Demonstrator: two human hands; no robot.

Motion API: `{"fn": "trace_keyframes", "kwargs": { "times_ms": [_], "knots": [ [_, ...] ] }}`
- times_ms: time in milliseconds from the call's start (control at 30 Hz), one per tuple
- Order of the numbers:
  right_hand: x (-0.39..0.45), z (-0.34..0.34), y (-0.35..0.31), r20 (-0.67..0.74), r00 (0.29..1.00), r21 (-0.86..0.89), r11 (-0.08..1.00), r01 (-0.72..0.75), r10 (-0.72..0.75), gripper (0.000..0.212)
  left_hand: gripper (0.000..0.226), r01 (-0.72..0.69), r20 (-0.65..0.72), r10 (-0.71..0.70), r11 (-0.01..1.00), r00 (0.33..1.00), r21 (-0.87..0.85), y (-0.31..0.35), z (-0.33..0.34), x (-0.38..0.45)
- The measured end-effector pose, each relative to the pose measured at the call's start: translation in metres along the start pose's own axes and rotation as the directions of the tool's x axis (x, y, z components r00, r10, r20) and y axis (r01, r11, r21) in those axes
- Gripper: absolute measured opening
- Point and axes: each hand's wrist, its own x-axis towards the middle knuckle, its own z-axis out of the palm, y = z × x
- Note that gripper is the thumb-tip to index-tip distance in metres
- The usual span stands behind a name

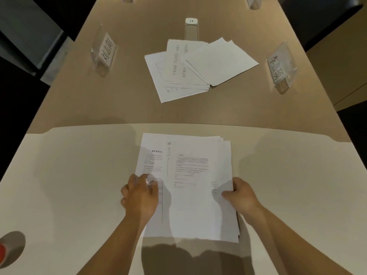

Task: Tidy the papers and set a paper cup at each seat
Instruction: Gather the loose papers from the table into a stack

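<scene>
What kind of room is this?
Probably a meeting room: a long table with clear name cards at the seats, and printed papers set out.

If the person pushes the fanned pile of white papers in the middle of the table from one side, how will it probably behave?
The fanned pile of white paper sheets lies loose with its sheets askew, so it would likely slide apart rather than move as one. The sheets look thin, so lifted edges would probably droop. The tan table looks smooth, so sliding should be easy.
</scene>
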Motion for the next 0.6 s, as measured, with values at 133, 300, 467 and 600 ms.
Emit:
{"fn": "trace_keyframes", "kwargs": {
  "times_ms": [133,300,467,600],
  "knots": [
    [0.008,0.021,-0.006,-0.118,0.993,-0.134,0.991,-0.025,0.009,0.026,0.044,-0.066,0.047,0.064,0.996,0.997,0.058,0.001,0.006,-0.007],
    [0.004,0.039,-0.026,-0.085,0.996,-0.01,1.0,-0.014,0.013,0.044,0.048,-0.112,0.104,0.117,0.992,0.988,-0.054,0.005,0.012,-0.013],
    [0.003,0.04,-0.029,-0.035,0.994,0.07,0.993,-0.099,0.101,0.033,0.049,-0.099,0.128,0.138,0.958,0.982,-0.27,0.013,0.012,-0.022],
    [-0.01,0.033,-0.026,-0.044,0.997,0.007,0.998,0.063,-0.063,0.024,0.048,-0.072,0.175,0.14,0.936,0.975,-0.346,0.012,0.009,-0.021]
  ]
}}
